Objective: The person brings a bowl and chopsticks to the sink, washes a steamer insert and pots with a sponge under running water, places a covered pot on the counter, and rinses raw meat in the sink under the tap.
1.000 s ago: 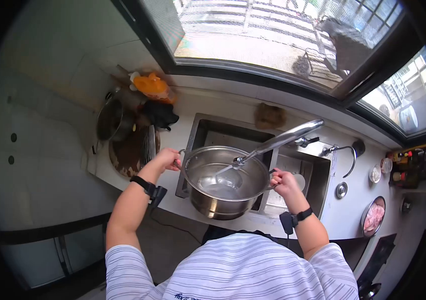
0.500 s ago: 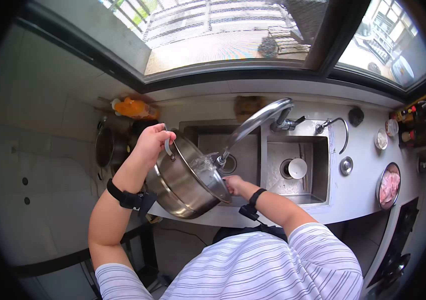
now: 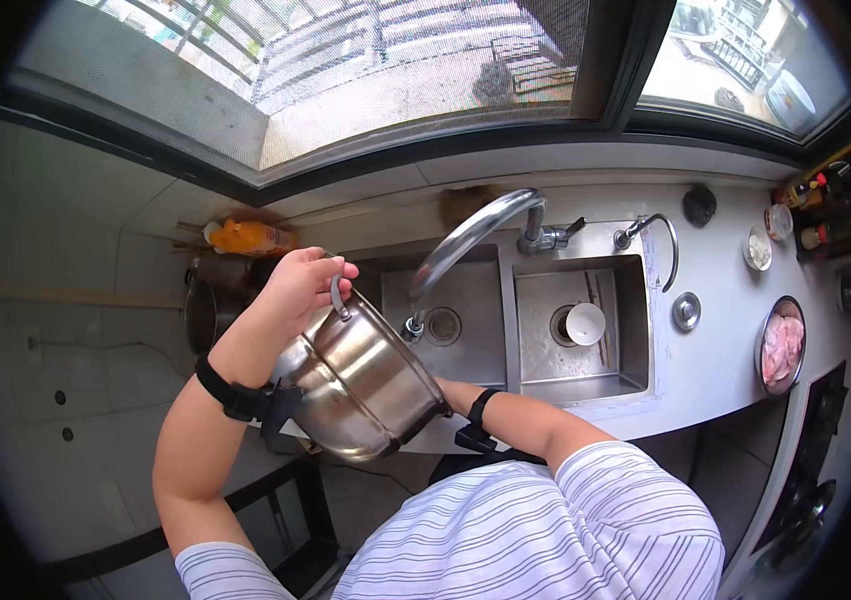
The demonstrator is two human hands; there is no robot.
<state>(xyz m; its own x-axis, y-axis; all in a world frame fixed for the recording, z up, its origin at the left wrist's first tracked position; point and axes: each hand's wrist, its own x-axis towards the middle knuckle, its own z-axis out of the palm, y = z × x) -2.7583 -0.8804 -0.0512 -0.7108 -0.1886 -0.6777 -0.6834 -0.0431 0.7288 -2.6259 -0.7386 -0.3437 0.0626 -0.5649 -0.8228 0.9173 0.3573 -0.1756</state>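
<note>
A large stainless steel pot is tilted on its side at the left sink's front edge, its mouth facing right toward the faucet. My left hand is closed around the pot's upper loop handle. At the mouth, my right hand passes behind the rim into the pot, and its fingers are hidden. The curved faucet hangs over the left sink basin, its spout end close to the pot's rim. What lies inside the pot cannot be seen.
The right basin holds a white bowl and chopsticks. A metal bowl of raw meat stands at the counter's right. A smaller tap and a sink strainer are nearby. Dark pans and an orange bottle stand at left.
My right hand has gone from the rim's outer side to deeper behind it, out of sight. The pot's mouth has turned away from view. Water splashing at the spout no longer shows.
</note>
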